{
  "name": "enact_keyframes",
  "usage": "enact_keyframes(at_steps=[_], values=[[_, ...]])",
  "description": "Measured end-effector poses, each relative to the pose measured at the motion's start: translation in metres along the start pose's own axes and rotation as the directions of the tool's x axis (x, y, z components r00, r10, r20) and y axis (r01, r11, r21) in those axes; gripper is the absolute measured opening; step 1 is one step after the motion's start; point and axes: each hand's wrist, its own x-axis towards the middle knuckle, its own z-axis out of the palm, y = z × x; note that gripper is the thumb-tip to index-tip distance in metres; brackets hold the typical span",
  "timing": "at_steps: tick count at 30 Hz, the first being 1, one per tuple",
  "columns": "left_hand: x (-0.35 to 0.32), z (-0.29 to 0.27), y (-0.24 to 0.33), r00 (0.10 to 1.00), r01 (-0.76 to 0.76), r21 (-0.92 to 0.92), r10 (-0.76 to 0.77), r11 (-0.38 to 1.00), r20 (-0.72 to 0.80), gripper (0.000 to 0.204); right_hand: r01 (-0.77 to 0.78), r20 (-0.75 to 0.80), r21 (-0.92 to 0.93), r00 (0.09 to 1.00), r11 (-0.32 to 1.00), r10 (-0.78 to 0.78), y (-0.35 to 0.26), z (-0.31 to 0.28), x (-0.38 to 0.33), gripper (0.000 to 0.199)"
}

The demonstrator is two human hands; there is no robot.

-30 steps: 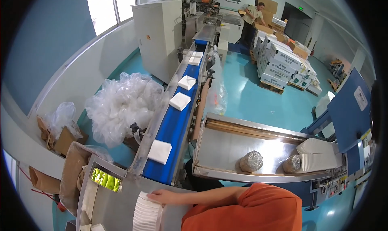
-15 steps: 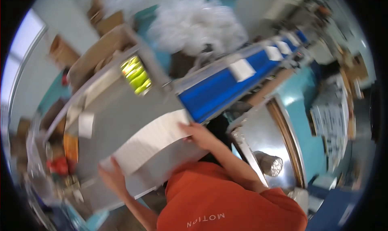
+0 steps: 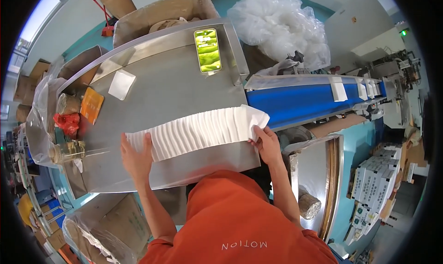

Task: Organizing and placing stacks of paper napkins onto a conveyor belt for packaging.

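Note:
A long, slightly curved row of thin white packets point(image 3: 198, 128), standing closely side by side, lies across the grey metal table point(image 3: 161, 84). At the row's left end is my left hand point(image 3: 137, 160), thumb and fingers closed around the end packets. My right hand point(image 3: 267, 144) pinches a white packet point(image 3: 256, 117) at the right end, which tilts out toward the belt. Some of the right fingertips are hidden behind it. A single white packet point(image 3: 122, 84) lies flat farther back, and a phone with a lit green screen point(image 3: 207, 50) rests near the far right corner.
A blue conveyor belt point(image 3: 295, 101) carrying several white packets runs off to the right. Raised metal edging point(image 3: 152, 48) borders the table's far side. On the left are an orange packet point(image 3: 92, 105), a red bag point(image 3: 67, 123) and tape rolls point(image 3: 69, 151). Another metal surface point(image 3: 316, 181) stands at right.
The view has turned, and the picture is sharper. At the row's right end a packet now leans away in my right hand. My left hand stays at the left end.

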Motion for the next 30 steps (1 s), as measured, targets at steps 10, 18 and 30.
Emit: enact_keyframes(at_steps=[10,18,30], values=[[0.0,0.001,0.01,0.999,-0.047,-0.016,0.047,0.999,0.011,0.08,0.325,0.299,-0.821,0.945,0.469,-0.133,-0.042,0.035,0.003,0.025],[0.004,0.004,0.004,1.0,-0.029,-0.003,0.029,1.0,-0.009,0.08,-0.163,0.127,0.051,0.98,0.985,0.155,-0.01,0.016,-0.002,0.038],[0.004,0.005,0.01,0.999,-0.047,-0.02,0.048,0.999,0.021,0.08,0.268,0.12,-0.841,0.939,0.47,-0.321,-0.05,0.029,0.001,0.03]])
